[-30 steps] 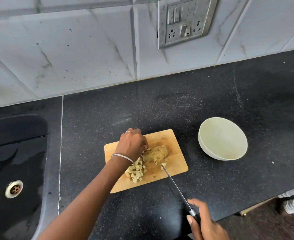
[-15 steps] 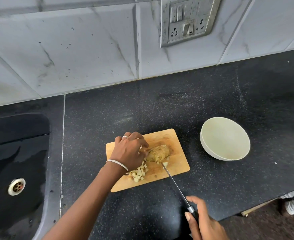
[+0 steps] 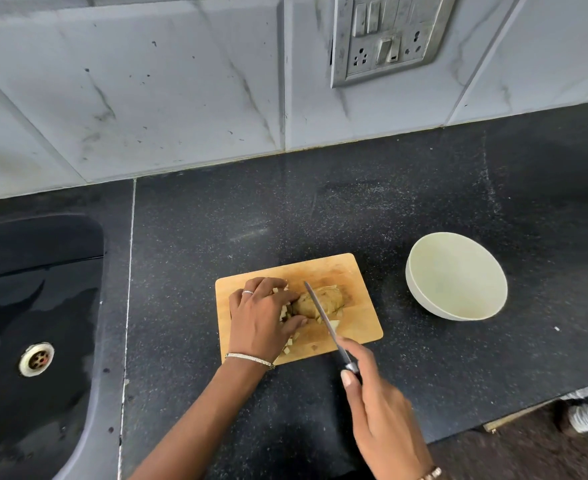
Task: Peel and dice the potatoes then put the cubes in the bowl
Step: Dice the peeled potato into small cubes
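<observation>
**Potato half diced, blade across it, bowl not yet filled**

Well off to the outer side of the left hand's knuckles lies the dark sink (image 3: 36, 271), which plays no part here. The left hand (image 3: 261, 317) rests on the cutting board (image 3: 337, 268) with its fingers curled, their tips and the thumb closing on the near end of the potato (image 3: 334, 297) to hold it steady. Under and beside that palm sit the cubes (image 3: 283, 312) already cut, some of them hidden by the hand.

The potato lies just past the left fingertips, peeled and partly cut away. The knife (image 3: 320, 315) crosses it at a slant, the blade close beside those fingertips and the thumb. The right hand (image 3: 382, 417) is wrapped round the handle, thumb along its side and forefinger reaching forward toward the blade.

Beyond the right hand's knuckles, clear of the board, stands the bowl (image 3: 459, 271), with nothing visible inside it.

In my judgement the potato is firm and dense, so it will hold its shape under pressure. Its peeled, wet surface is likely slick, and the rounded top could rock. It is best held at the uncut end with the fingertips tucked back from the edge and the flat face kept down. The cubes are light and loose, so they would scatter if pinched. Scooping them together, or sliding them off the board, seems the safer way into the bowl.
</observation>
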`<action>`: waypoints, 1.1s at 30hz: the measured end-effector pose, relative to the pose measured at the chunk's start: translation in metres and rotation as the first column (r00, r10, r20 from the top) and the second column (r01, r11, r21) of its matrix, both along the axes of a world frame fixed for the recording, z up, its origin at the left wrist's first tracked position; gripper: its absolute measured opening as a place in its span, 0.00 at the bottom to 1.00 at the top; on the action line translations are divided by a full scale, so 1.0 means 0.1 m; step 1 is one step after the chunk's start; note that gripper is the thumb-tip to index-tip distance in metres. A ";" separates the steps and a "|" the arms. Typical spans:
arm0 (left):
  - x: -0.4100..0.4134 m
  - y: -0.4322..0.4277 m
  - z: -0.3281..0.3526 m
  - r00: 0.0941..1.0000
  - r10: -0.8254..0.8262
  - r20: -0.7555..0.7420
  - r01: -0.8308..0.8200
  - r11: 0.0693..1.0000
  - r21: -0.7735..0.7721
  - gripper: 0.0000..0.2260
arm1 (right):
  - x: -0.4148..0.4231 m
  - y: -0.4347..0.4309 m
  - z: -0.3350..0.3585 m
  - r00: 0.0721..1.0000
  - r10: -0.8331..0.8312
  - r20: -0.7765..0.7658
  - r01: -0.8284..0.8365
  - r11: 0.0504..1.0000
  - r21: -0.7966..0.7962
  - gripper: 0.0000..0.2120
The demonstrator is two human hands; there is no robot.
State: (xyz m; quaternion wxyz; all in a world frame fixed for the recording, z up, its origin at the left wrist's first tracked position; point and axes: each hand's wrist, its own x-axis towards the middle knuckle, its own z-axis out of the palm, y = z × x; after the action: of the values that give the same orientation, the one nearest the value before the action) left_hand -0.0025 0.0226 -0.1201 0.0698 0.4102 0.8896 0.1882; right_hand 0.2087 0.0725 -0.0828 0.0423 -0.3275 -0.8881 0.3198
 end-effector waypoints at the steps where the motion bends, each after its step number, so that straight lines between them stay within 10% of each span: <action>1: 0.01 -0.01 -0.01 1.000 0.008 0.000 -0.008 1.000 0.006 0.19 | -0.06 -0.01 0.00 1.000 0.017 0.005 -0.017 1.000 0.007 0.23; 33: 0.16 -0.03 -0.10 0.980 0.104 -0.171 -0.082 0.989 0.127 0.09 | -0.42 -0.10 -0.33 0.965 -0.063 0.254 0.034 0.993 0.117 0.32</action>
State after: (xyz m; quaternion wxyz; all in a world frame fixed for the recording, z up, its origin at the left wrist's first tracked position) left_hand 0.0138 0.0191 -0.1305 -0.0432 0.3867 0.8977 0.2066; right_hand 0.1666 0.0622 -0.1161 -0.0470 -0.3849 -0.8943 0.2232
